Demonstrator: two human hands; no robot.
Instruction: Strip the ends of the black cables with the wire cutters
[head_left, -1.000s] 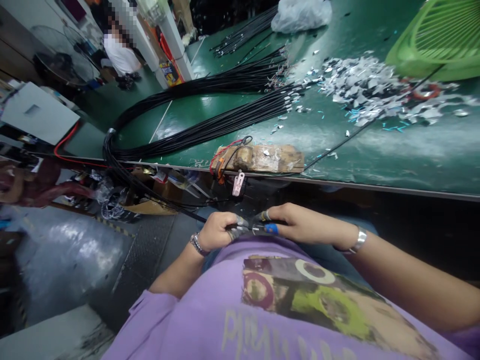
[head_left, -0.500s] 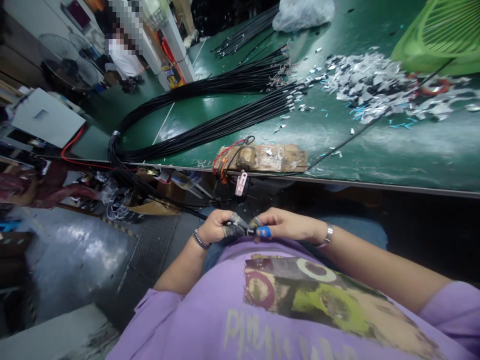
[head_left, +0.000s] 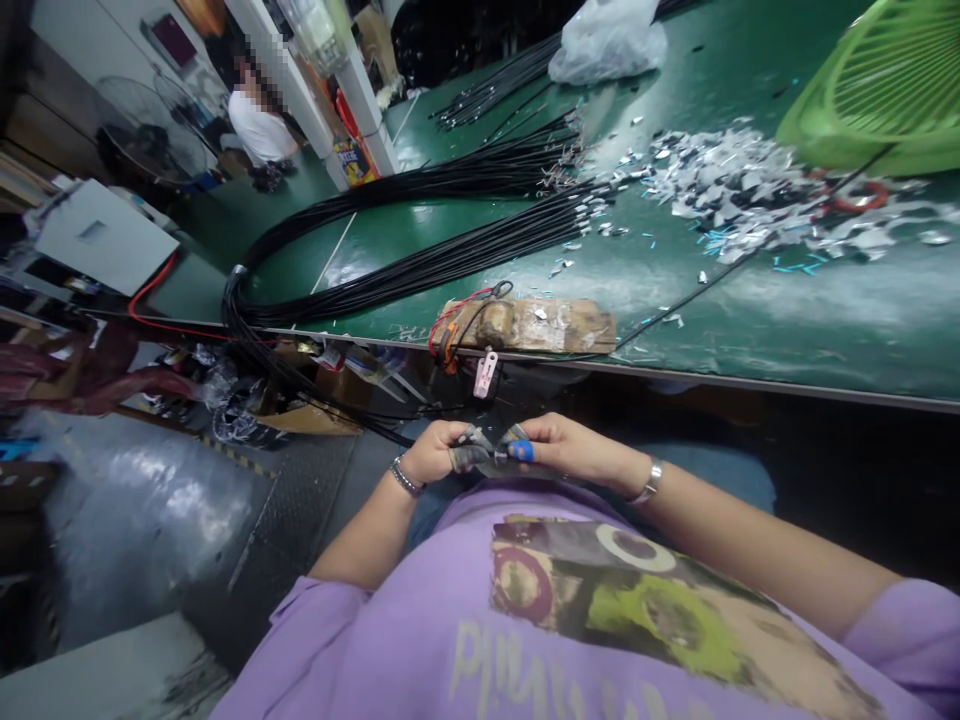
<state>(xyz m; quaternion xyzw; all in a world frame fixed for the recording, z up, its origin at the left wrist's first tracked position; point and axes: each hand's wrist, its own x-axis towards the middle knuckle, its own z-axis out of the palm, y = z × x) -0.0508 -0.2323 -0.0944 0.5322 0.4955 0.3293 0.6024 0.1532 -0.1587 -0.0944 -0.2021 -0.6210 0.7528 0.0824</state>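
My left hand (head_left: pixel 441 452), with worn grey tape or finger covers on its fingertips, is closed around the end of a black cable (head_left: pixel 391 433) that trails in from the left. Close beside it, my right hand (head_left: pixel 556 446) pinches at the cable's tip; one of its fingers wears a blue wrap (head_left: pixel 522 451). A small pale bit shows between the fingertips, too small to make out. Both hands are low before my body, just off the bench edge.
On the green bench (head_left: pixel 697 330) lie bundled black cables (head_left: pixel 450 245), a heap of silver foil scraps (head_left: pixel 727 180) and a wooden block (head_left: pixel 577 325) with wires at the edge. A green plastic basket (head_left: pixel 877 90) and a plastic bag (head_left: pixel 609 42) stand farther back. A person (head_left: pixel 259 125) sits at far left.
My hands stay close together, with a small shift of the fingers at the cable's tip. The bench sits slightly lower in view as my head moves.
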